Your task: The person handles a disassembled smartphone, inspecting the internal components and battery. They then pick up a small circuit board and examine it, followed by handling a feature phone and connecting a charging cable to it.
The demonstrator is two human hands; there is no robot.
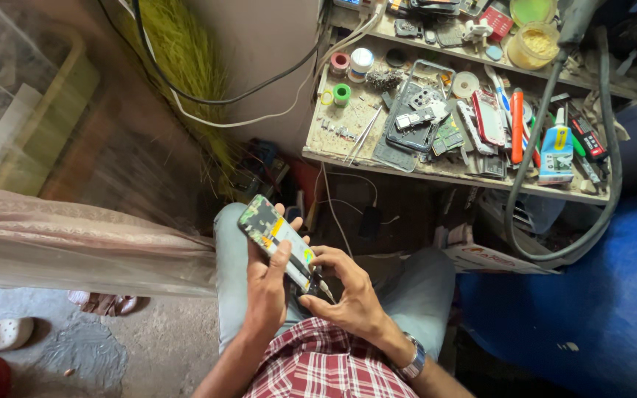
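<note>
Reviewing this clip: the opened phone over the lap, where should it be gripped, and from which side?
By its long edges, from underneath, as the left hand does. The opened phone lies tilted with its exposed board facing up, so an edge grip keeps fingers off the parts and leaves the lower end free for the right hand and its tweezers.

The left hand hid the near end of the opened phone. The tool in the right hand was too small to identify. Far-right shelf items were cut off at the top edge.

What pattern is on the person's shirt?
Red and white checks on the shirt, seen best in the head view.
</note>
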